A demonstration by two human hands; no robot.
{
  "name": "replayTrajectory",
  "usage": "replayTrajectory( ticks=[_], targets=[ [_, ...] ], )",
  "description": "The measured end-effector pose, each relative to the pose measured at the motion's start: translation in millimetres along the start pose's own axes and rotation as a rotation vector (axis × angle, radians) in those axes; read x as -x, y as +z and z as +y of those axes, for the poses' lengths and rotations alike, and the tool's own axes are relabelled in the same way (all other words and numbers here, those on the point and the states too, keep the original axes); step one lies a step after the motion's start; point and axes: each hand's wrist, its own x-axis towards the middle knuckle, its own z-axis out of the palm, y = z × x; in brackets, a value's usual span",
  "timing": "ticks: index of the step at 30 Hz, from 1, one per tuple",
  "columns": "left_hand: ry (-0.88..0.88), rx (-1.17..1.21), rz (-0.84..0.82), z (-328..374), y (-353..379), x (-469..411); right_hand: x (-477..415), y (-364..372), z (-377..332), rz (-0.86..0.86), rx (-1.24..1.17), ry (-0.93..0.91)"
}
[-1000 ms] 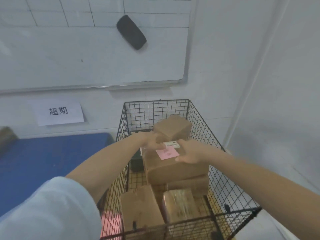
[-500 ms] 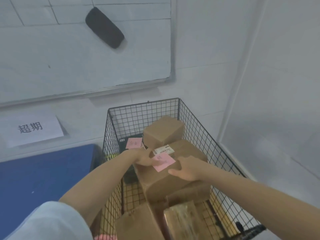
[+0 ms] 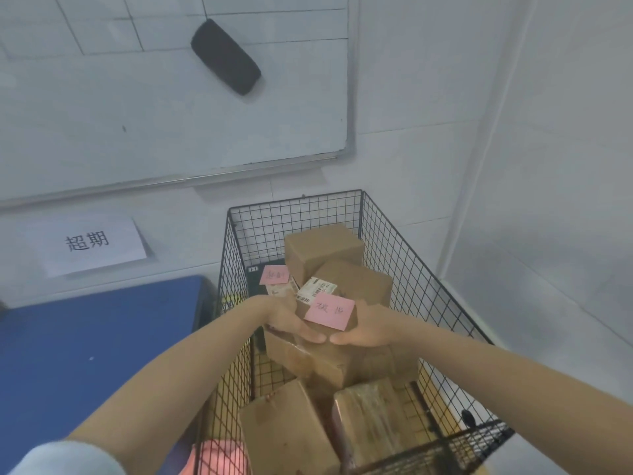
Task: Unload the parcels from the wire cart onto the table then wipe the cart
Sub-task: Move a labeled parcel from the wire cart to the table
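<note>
Wire cart holds four countable brown parcels and one dark parcel at its far left corner. Left grip and right grip clasp the top parcel mid-pile, thumbs nearly touching. Two pink notes show. The blue tabletop lies just beside the cart's left wall; white walls stand close behind and to the right.
</note>
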Motion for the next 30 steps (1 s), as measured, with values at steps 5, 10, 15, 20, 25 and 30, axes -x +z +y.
replayTrajectory(
  ticks=[5,10,15,20,25,30],
  targets=[
    [0.103,0.124,0.025,0.6,11.8,5.0,3.7,-2.7,1.1,0.023,0.013,-0.006],
    [0.122,0.115,0.047,7.0,13.9,11.3,4.8,-8.1,4.6,0.026,-0.004,-0.023],
    [0.099,0.122,0.036,14.8,20.4,8.2,0.2,-11.5,11.6,0.055,0.037,-0.078],
    [0.185,0.312,0.046,18.0,26.8,0.7,6.6,-21.8,16.9,0.095,0.025,-0.083],
    [0.196,0.434,0.100,19.0,29.3,0.1,10.0,-25.6,16.6,0.105,0.038,-0.095],
    [0.230,0.514,0.174,19.7,28.3,5.2,15.6,-30.7,15.6,0.141,0.014,-0.078]
  ],
)
